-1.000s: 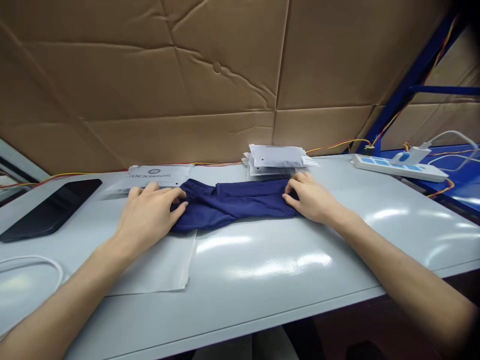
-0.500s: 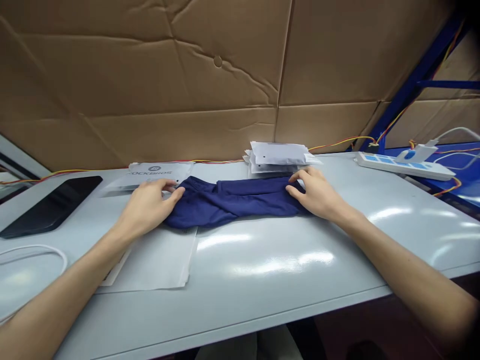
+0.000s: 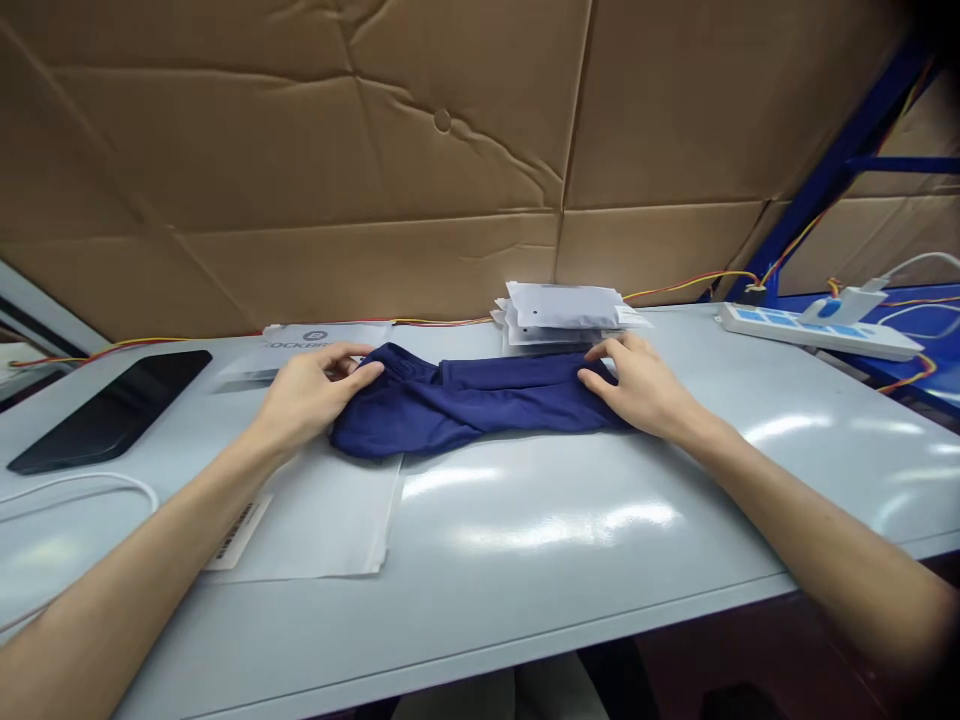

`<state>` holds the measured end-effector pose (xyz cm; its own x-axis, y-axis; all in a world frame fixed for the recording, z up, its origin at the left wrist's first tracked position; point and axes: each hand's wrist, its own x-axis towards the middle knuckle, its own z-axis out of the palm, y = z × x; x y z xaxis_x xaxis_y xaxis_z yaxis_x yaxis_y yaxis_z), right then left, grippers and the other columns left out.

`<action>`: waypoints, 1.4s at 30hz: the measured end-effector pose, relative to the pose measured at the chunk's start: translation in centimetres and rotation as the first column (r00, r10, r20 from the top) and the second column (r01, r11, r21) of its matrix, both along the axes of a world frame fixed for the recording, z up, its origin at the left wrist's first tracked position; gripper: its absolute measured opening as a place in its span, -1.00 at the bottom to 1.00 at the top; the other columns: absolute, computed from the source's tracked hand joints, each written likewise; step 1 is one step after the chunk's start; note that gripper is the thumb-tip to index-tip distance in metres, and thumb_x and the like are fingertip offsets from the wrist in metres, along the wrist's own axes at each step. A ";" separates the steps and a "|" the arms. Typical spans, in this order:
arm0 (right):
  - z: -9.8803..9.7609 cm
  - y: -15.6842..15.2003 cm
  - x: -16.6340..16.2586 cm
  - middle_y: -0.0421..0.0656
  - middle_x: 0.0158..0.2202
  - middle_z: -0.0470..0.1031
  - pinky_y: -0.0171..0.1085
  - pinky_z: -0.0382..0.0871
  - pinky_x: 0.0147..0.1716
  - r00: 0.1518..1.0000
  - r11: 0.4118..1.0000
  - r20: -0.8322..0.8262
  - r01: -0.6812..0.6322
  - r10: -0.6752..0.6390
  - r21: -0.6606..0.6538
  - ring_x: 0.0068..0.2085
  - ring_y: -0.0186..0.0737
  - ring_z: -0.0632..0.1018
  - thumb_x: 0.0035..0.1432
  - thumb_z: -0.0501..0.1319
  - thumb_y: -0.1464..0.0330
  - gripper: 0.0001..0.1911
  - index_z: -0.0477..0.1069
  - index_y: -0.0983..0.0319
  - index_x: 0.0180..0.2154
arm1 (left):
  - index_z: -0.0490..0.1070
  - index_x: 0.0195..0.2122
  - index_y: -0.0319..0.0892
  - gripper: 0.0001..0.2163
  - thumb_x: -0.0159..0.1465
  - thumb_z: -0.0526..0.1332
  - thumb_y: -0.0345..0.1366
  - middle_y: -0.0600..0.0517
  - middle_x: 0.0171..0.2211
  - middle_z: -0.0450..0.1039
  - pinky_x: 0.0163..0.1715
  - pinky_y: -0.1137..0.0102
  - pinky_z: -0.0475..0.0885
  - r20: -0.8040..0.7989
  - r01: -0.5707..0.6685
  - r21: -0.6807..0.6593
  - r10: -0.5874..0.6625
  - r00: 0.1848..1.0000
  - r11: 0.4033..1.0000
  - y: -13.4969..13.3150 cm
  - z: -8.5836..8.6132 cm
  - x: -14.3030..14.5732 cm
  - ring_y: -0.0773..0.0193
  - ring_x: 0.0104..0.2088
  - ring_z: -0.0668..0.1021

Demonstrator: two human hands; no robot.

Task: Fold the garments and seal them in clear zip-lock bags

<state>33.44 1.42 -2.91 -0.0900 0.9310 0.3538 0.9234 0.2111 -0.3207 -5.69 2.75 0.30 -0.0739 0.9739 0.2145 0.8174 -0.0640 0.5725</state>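
A navy-blue piece of stretchy cloth (image 3: pixel 480 400), folded into a long strip, lies across the table. My left hand (image 3: pixel 311 390) pinches its upper left corner between thumb and fingers, and that corner is lifted a little. At the right end, my right hand (image 3: pixel 641 388) grips the cloth's edge with thumb and forefinger. Under the cloth's left part and my left wrist lies a flat whitish plastic bag (image 3: pixel 330 530) with a barcode label (image 3: pixel 241 535). What kind of garment the cloth is, I cannot tell.
Filled frosted packets (image 3: pixel 566 310) are stacked behind the cloth, and a printed bag (image 3: pixel 315 337) lies behind my left hand. A black phone (image 3: pixel 112 412) and a white cable (image 3: pixel 112 480) are at left, a power strip (image 3: pixel 821 333) at right. Cardboard (image 3: pixel 300 180) walls the back.
My left hand has moved slightly up and right, raising the left corner of the cloth. The right hand keeps its hold. The whole view has shifted slightly.
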 end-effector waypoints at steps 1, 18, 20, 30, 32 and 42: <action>-0.1 0.0 0.0 0.03 0.00 0.45 0.06 0.34 0.11 1.000 1.000 0.000 0.003 -0.003 0.003 0.12 0.12 0.44 0.27 0.15 0.11 -0.66 0.48 0.17 -0.07 | 0.54 0.01 -0.09 -0.55 0.24 0.22 0.08 0.03 -0.29 0.52 -0.13 0.25 0.44 -0.002 0.031 0.031 -0.031 1.000 0.999 -0.1 0.0 -0.1 0.13 -0.24 0.53; 0.0 -0.1 -0.1 0.06 0.01 0.45 0.09 0.33 0.13 1.000 0.999 0.010 0.023 -0.023 -0.029 0.13 0.15 0.43 0.28 0.14 0.11 -0.65 0.48 0.18 -0.07 | 0.62 -0.26 -0.12 -0.57 0.34 0.02 0.01 -0.09 -0.08 0.62 -0.04 0.11 0.40 -0.400 0.092 -0.005 -0.087 0.912 0.996 -0.8 0.5 -0.5 -0.12 -0.03 0.55; 0.0 0.0 0.0 0.06 0.02 0.45 0.09 0.32 0.14 1.000 1.000 0.015 0.021 -0.020 -0.023 0.13 0.15 0.43 0.28 0.14 0.11 -0.65 0.48 0.18 -0.06 | 0.63 -0.25 -0.12 -0.52 0.35 0.00 0.08 -0.10 -0.15 0.63 -0.09 0.12 0.41 -0.395 0.025 -0.017 -0.030 0.918 1.000 -1.2 0.6 -0.1 -0.15 -0.05 0.58; -0.5 0.4 -0.1 0.07 -0.02 0.51 0.05 0.36 0.07 0.993 0.994 -0.014 0.113 -0.113 -0.004 0.08 0.16 0.47 0.26 0.14 0.07 -0.61 0.41 0.22 -0.08 | 0.56 -0.13 -0.06 -0.68 0.27 0.16 0.00 -0.04 -0.08 0.61 -0.07 0.17 0.45 -0.308 -0.046 -0.060 0.025 0.951 0.997 -1.8 0.2 0.6 -0.02 -0.06 0.58; -0.5 0.5 -0.1 0.10 -0.01 0.50 0.05 0.36 0.06 0.988 0.988 -0.022 0.151 -0.152 -0.010 0.08 0.18 0.47 0.27 0.14 0.05 -0.59 0.40 0.23 -0.05 | 0.51 0.00 -0.13 -0.59 0.28 0.14 0.01 -0.13 0.08 0.53 0.04 0.10 0.42 -0.338 -0.047 -0.051 0.027 0.941 0.998 -1.7 -0.1 0.4 -0.10 0.06 0.52; -1.0 0.9 0.0 0.22 0.09 0.46 0.15 0.31 0.13 0.982 0.985 0.111 0.159 -0.151 -0.063 0.15 0.30 0.42 0.33 0.04 0.00 -0.41 0.48 0.32 0.06 | 0.48 -0.07 -0.13 -0.64 0.28 0.13 0.00 -0.20 0.07 0.50 0.05 0.01 0.37 -0.374 -0.108 -0.154 0.043 0.926 0.982 -1.8 0.4 0.5 -0.29 0.15 0.41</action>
